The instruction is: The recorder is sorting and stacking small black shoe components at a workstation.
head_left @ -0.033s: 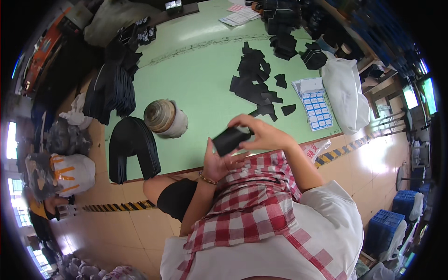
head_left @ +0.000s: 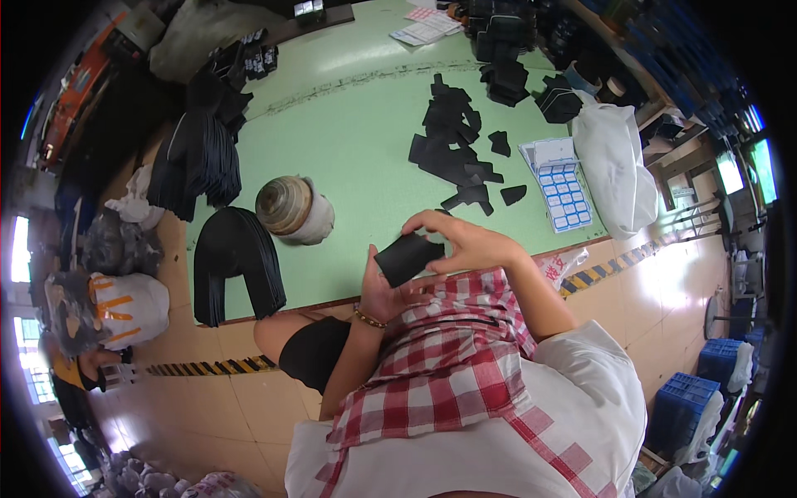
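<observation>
Above the near edge of the green table, a flat black cut piece (head_left: 407, 259) is held between my two hands; whether it is one layer or a small stack I cannot tell. My left hand (head_left: 383, 282) supports it from below, thumb up along its left side. Curved over its right end, my right hand (head_left: 473, 242) has the index fingertip at the top edge and the thumb at the lower right edge. Loose black pieces (head_left: 452, 158) lie scattered just beyond, on the green tabletop (head_left: 357, 166).
At the left stand a stack of black arched pieces (head_left: 237, 241) and a round wrapped roll (head_left: 286, 212). Label sheets (head_left: 564, 191) lie at the right beside a white bag (head_left: 613, 162). Blue crates (head_left: 685, 407) sit on the floor to the right.
The black piece has turned a little and shows more of its face. My right fingers have shifted toward its edges, with a wider gap at its right end.
</observation>
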Demonstrator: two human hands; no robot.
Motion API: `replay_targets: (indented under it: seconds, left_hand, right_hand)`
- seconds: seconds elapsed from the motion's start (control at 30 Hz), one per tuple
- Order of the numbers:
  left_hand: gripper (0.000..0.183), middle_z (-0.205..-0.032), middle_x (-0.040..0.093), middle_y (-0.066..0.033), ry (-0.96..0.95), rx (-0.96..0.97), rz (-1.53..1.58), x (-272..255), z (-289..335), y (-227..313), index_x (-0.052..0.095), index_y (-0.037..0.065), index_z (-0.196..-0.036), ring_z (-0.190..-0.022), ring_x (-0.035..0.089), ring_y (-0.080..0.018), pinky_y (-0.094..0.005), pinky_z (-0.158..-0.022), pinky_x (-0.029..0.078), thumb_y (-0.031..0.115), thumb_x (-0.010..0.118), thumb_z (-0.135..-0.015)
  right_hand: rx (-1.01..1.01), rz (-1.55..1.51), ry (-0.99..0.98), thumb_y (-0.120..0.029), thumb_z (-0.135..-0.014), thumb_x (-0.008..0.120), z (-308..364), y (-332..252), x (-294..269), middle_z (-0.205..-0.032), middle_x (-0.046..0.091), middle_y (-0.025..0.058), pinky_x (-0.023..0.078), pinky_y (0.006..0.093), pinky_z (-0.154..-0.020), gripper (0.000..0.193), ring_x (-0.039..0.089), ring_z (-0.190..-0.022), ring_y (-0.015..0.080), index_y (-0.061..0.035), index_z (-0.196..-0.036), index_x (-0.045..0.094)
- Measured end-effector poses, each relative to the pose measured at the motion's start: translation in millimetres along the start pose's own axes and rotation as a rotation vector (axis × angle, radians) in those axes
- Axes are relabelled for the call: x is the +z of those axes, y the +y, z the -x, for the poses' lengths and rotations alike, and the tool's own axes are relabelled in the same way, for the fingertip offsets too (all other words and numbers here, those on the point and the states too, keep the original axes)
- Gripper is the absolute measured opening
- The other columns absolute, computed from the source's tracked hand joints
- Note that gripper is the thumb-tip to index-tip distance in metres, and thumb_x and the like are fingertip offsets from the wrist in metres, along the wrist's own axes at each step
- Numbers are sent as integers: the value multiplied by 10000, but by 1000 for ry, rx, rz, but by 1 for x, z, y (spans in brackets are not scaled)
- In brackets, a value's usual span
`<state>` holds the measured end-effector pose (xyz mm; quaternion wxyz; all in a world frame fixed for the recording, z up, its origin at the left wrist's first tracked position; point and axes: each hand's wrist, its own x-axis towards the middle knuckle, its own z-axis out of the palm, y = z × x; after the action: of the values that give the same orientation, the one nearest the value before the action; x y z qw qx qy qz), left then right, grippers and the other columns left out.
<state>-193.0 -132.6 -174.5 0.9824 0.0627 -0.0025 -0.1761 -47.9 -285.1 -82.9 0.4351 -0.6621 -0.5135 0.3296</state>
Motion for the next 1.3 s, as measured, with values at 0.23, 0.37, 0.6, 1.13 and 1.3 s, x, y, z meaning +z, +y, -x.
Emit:
replay_targets:
  seconds: [0.23,0.37,0.6,1.13,1.3]
  left_hand:
    - [590,-1463,297,-105,78,228,60,-5,-7,6,279,113,-1425,-1301,300,-436,-551,-1011,344,350,255,-885]
    - [571,-1449,329,-72,74,396,139,-3,-14,9,321,119,-1409,-1337,265,-382,-527,-1086,230,370,297,-897]
    - [574,-1436,346,-95,81,454,122,-15,-8,4,315,128,-1412,-1339,287,-324,-463,-1099,240,361,371,-891]
    - [695,-1444,321,-125,113,393,77,-15,-4,3,288,163,-1426,-1339,270,-367,-503,-1022,336,620,276,-902]
    - [648,-1429,334,-151,54,429,85,-21,-10,4,296,199,-1424,-1302,330,-354,-440,-971,393,595,301,-911]
  right_hand:
    - [306,757,599,-393,-727,717,-17,94,-24,-1040,549,143,399,434,-827,528,515,-995,316,-26,-1068,551]
    - [448,1015,779,-398,-717,723,-26,119,-33,-964,537,118,390,441,-786,479,512,-958,302,-50,-1000,556]
    - [365,910,876,-290,-763,707,-24,122,-31,-920,558,100,405,384,-750,338,534,-838,278,-37,-942,571]
    - [-17,703,620,-197,-820,654,-50,79,-10,-865,597,118,454,342,-711,263,559,-852,237,1,-971,569]
    - [338,946,866,-286,-738,725,-64,128,-37,-1010,533,121,442,409,-774,424,519,-929,310,-28,-1030,559]
